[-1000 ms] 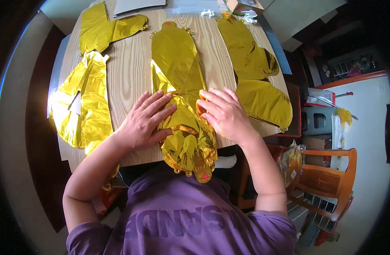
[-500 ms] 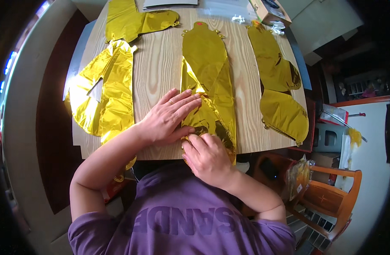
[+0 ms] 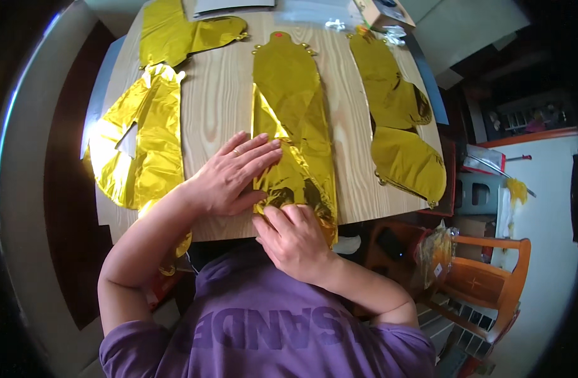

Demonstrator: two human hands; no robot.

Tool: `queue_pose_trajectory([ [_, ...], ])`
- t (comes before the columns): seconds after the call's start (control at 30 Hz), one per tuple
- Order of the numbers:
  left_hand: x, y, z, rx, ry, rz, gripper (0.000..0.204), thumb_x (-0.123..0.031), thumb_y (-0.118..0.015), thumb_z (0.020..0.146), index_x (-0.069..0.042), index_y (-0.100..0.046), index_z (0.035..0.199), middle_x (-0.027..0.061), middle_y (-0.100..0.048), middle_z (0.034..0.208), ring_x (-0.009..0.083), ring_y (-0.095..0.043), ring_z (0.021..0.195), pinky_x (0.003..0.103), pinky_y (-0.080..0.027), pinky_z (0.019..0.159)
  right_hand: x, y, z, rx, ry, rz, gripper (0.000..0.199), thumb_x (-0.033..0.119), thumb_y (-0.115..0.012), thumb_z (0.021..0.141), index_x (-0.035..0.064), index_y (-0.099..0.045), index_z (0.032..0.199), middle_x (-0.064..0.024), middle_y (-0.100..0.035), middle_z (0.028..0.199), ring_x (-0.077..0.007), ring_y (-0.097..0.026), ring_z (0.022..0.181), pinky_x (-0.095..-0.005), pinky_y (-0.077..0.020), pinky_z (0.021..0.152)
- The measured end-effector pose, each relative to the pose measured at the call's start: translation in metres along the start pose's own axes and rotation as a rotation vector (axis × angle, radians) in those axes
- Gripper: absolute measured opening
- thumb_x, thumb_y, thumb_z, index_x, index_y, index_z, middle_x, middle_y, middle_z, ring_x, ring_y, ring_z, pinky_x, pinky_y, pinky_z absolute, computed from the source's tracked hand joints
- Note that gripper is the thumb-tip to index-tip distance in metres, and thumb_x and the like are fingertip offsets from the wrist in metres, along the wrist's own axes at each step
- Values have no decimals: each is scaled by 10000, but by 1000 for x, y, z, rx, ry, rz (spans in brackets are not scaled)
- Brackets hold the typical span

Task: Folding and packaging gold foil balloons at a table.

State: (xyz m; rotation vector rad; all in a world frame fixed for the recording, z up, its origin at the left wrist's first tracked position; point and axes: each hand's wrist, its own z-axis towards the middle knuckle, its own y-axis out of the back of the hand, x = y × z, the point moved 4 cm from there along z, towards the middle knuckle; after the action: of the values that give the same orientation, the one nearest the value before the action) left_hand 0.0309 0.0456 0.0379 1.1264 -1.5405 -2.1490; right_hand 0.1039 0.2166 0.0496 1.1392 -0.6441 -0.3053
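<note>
A flat, uninflated gold foil balloon (image 3: 289,94) lies lengthwise on the table in front of me, its near end reaching over the table's edge. My left hand (image 3: 229,176) rests flat across its left side, fingers stretched out and a ring on one of them. Close to the near edge, the curled fingers of my right hand (image 3: 295,242) pinch the creased foil at the balloon's lower end. The fingertips are partly hidden. Folds and wrinkles run through the foil between both hands.
More flat gold foil balloons lie around: one at left (image 3: 160,145), one at far left (image 3: 166,34), one at right (image 3: 405,151). On the wooden table (image 3: 216,101), a cardboard box (image 3: 383,14) and clear plastic sit at the back. A wooden chair (image 3: 484,283) stands right.
The whole view has shifted slightly, so the table appears farther left. My right hand has drawn a little toward me along the foil; my left hand stays flat in about the same place.
</note>
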Motion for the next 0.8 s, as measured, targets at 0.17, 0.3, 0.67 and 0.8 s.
queue_pose_trajectory([
  [0.17,-3,1,3,-9,-12,15,804,-329,-697,872,-36,-361,1541,161,-401,1583,352,-328,1497,548,-207,1225,-3,3,3,-66,-67,2,494,210,-759,820,20,-621,1254,-95,-573,1186,-259,-541,982,-404,-442,877],
  [0.3,-1,1,1,-4,-14,18,807,-335,-693,874,-41,-353,1544,146,-405,1583,348,-338,1492,548,-205,1226,1,3,6,-84,-40,-46,380,207,-628,918,-20,-646,1222,-128,-607,1127,-256,-543,920,-396,-440,823],
  [0.67,2,-1,-3,-28,-25,14,779,-349,-660,918,-53,-330,1558,133,-386,1601,325,-336,1496,546,-203,1225,5,-4,1,39,-42,-153,428,255,-731,858,57,-656,1230,-110,-601,1181,-257,-522,957,-413,-435,891],
  [0.8,3,-2,-3,-28,-27,5,777,-336,-661,915,-60,-324,1559,131,-392,1597,319,-339,1495,547,-215,1221,5,-3,2,5,-5,-153,367,208,-633,884,24,-651,1201,-131,-586,1134,-260,-514,923,-406,-437,854],
])
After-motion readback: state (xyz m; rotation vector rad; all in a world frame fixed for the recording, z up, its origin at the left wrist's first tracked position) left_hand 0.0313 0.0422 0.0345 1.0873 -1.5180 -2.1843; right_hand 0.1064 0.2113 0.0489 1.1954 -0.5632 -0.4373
